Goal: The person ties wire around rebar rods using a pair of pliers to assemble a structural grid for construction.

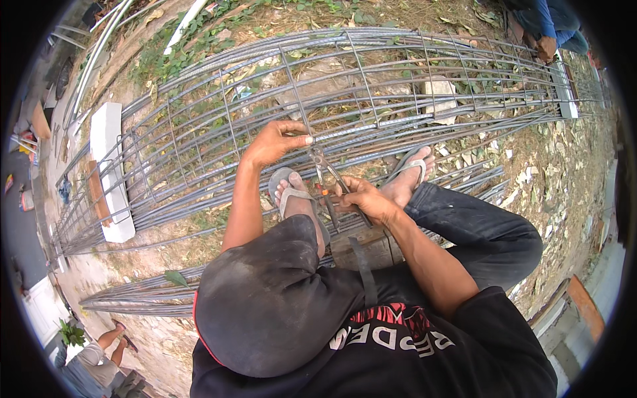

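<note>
A long cage of ribbed steel rebar (pixel 398 126) lies across in front of me, its thin cross stirrups (pixel 361 69) tied over the long bars. At the near side of the cage, my left hand (pixel 273 144) is closed on a stirrup, the thumb pressed by a bar crossing. Tying pincers (pixel 317 159) are in my right hand (pixel 363 199), with their jaws up at that same crossing and the two handles spread. Any wire between the jaws is too small to make out.
White blocks (pixel 114 172) (pixel 566 89) prop the cage at both ends. More loose rebar (pixel 146 295) lies nearer. My sandalled feet (pixel 295 192) stand among the bars. A wooden block (pixel 365 249) is beneath me. Another person's hand (pixel 546 49) works at the far right end.
</note>
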`<state>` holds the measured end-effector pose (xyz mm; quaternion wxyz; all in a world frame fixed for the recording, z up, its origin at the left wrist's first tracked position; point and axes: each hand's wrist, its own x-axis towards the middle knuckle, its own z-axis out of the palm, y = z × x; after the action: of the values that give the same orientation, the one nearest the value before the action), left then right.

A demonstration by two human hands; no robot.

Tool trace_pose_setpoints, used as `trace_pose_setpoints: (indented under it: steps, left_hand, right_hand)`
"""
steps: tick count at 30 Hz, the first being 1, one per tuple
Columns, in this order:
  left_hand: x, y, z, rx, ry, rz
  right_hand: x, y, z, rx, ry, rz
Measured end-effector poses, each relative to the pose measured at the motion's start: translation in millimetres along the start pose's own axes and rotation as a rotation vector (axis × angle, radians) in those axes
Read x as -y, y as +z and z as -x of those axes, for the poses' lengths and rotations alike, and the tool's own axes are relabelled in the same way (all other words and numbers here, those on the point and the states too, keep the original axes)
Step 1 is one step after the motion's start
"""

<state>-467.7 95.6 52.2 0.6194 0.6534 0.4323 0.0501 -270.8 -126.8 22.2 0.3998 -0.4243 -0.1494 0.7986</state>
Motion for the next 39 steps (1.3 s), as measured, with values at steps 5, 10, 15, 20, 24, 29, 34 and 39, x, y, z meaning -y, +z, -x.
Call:
trace_pose_setpoints:
  steps: [5,10,15,20,24,29,34,39]
  left_hand:
    - [0.9,8.8,-4.4,0.04,-0.033,0.022]
    - [-7.8,8.2,0.7,0.019,-0.078,-0.067]
    - [1.1,7.8,-4.3,0.033,-0.117,-0.073]
    - [0.9,9.8,-6.8,0.017,-0.132,-0.085]
    - [-1.8,8.3,-9.2,0.042,-0.136,-0.066]
    - [3.3,7.7,-4.2,0.026,-0.132,-0.054]
    - [1.6,9.3,-8.8,0.074,-0.136,-0.063]
    - [7.0,8.0,-7.0,0.042,-0.147,-0.052]
  right_hand:
    - [6.3,13.8,4.5,-0.101,0.011,-0.062]
    - [26.0,26.2,7.9,-0.124,0.027,0.137]
    - [56.5,43.1,19.0,-0.478,0.043,1.326]
    - [51.0,17.7,23.2,-0.62,-0.423,1.645]
    - [53.2,-20.0,13.8,-0.49,-0.566,1.774]
    - [74.8,-24.2,7.1,-0.312,-0.458,1.767]
    - [40.2,20.8,16.2,-0.39,-0.072,1.481]
    - [12.0,43.9,9.0,-0.486,-0.149,1.32]
